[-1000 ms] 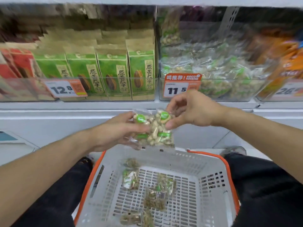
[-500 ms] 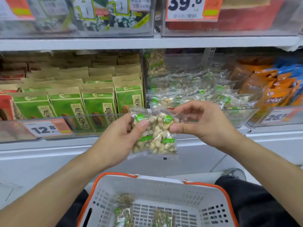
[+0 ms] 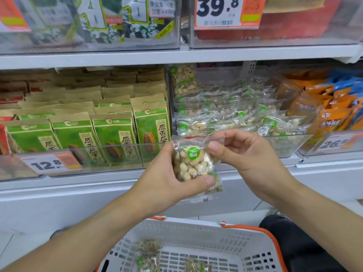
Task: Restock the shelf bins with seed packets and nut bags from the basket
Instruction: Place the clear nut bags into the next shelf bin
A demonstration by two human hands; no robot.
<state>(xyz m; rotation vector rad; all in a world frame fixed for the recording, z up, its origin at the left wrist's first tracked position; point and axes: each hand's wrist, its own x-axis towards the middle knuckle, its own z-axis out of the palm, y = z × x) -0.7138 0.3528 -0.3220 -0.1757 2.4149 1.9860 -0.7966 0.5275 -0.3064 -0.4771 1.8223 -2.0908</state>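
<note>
Shelf [image 3: 176,59]: two tiers in view, each lined along its front edge with clear bins. Compared with half a second ago and a second ago, the view has tilted upward, so the upper tier now shows and only the far end of the basket remains visible.

Seed packet bin [image 3: 110,148]: left part of the lower tier, filled with upright rows of green seed packets [image 3: 113,138] behind a 12.8 price tag [image 3: 47,163].

Nut bin [image 3: 290,146]: lower tier, just right of the seed packet bin, holding a loose heap of clear nut bags [image 3: 225,118].

Basket [image 3: 196,238]: white with an orange rim, below the shelf at the bottom edge of the view; a few nut bags lie in it, so restocking is judged unfinished.

Held nut bag [image 3: 193,165]: clear, with a green round sticker, raised from just above the basket a second ago to the level of the nut bin's front edge, directly before its left corner. It has also turned, one sticker now facing the camera. Judged step: carrying the bag up for placement; it has not yet entered the bin.

Left hand [image 3: 167,179]: fingers and thumb curled round the bag's left side and lower corner.

Right hand [image 3: 241,152]: thumb and forefinger pinching the bag's upper right corner.
</note>
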